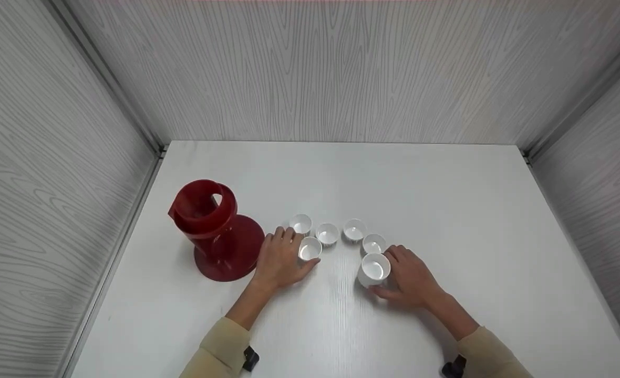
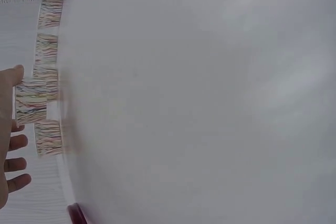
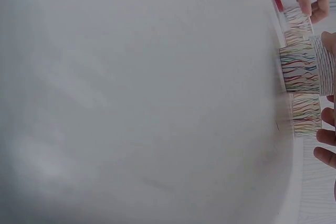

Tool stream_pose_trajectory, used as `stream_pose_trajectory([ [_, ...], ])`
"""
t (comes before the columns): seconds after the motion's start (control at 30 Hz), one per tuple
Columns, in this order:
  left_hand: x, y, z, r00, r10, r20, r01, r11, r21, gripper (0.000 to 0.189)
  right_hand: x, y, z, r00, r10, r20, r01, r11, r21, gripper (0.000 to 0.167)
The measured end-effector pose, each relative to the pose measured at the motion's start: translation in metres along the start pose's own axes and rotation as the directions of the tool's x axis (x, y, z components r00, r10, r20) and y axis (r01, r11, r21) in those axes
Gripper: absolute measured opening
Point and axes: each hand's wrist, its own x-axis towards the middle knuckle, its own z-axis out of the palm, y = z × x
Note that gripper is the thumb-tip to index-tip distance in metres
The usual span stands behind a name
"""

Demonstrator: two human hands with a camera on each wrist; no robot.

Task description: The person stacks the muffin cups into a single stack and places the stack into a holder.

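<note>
My left hand grips a small white cup between thumb and fingers, left of the middle of the table. In the left wrist view that cup shows thin wavy coloured lines on its side. With thumb and fingers, my right hand holds a taller-looking white cup. The right wrist view shows its coloured wavy lines and a band of close ridges at the rim end; whether these are nested cups I cannot tell. Several similar cups stand just beyond the hands, among them one between the two groups.
Left of my left hand stands a red plastic object with a hollow, spouted top and a wide round base. The white table is bounded by grey wood-grain panels at the back and both sides.
</note>
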Motion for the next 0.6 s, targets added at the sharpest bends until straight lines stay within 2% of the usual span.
stream_pose_trajectory([
  [0.3, 0.002, 0.002, -0.012, 0.999, 0.031, -0.012, -0.031, 1.000, 0.002, 0.065, 0.000, 0.000, 0.001, 1.000, -0.023, -0.017, 0.022, 1.000, -0.015, 0.065],
  [0.6, 0.006, 0.008, -0.024, 0.998, 0.055, -0.016, -0.055, 0.998, 0.014, 0.066, 0.001, -0.002, -0.001, 1.000, -0.005, -0.001, 0.005, 1.000, -0.018, 0.067],
])
